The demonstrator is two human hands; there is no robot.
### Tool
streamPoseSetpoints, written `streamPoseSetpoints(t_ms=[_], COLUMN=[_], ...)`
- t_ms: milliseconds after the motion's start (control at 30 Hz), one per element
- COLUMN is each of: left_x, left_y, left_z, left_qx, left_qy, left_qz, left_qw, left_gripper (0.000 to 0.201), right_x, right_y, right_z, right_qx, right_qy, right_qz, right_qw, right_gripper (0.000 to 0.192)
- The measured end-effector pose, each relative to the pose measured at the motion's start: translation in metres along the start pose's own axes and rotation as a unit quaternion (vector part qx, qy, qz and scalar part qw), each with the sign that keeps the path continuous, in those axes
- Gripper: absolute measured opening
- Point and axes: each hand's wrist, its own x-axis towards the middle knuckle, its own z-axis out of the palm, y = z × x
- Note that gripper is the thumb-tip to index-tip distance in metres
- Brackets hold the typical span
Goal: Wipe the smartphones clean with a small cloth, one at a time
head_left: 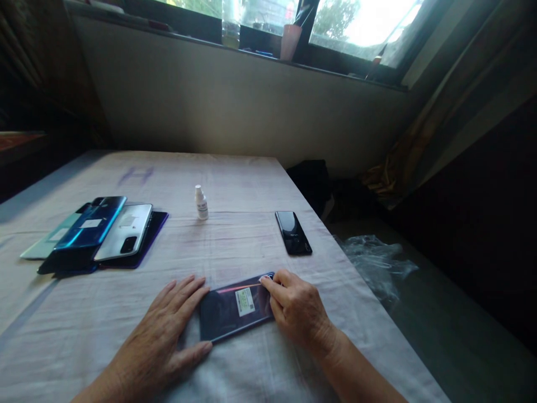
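A dark blue phone back cover (235, 308) with a small white-and-green sticker lies flat on the cloth-covered table (235, 184) in front of me. My left hand (168, 330) rests flat on the cloth, fingers spread, touching the cover's left end. My right hand (296, 308) grips the cover's right end, fingertips at its far right corner. A black phone (293, 232) lies beyond my right hand. A small white dropper bottle (201, 202) stands upright at mid-table.
A stack of several phone back covers (98, 232), blue, silver, teal and purple, lies at the left. Crumpled clear plastic (373, 260) sits off the table's right edge. A bottle and cup (289, 40) stand on the windowsill.
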Motion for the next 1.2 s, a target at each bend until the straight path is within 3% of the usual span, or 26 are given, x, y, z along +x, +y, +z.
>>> streamPoseSetpoints(t_ms=[433,933,1200], left_x=[-0.002,0.001,0.000], left_y=[0.000,0.002,0.002], left_z=[0.002,-0.004,-0.003], left_qx=[-0.021,-0.018,-0.022], left_qy=[-0.018,-0.016,-0.011], left_qz=[-0.019,-0.016,-0.019], left_qw=[0.999,1.000,1.000], left_gripper=[0.078,0.075,0.075], right_x=[0.009,0.005,-0.005], right_y=[-0.006,0.006,0.011], right_z=[0.003,0.001,-0.001], right_qx=[-0.039,-0.069,-0.038], right_qy=[-0.053,-0.033,-0.026], right_qz=[0.012,0.058,0.068], right_qw=[0.998,0.995,0.997], right_gripper=[0.032,0.030,0.039])
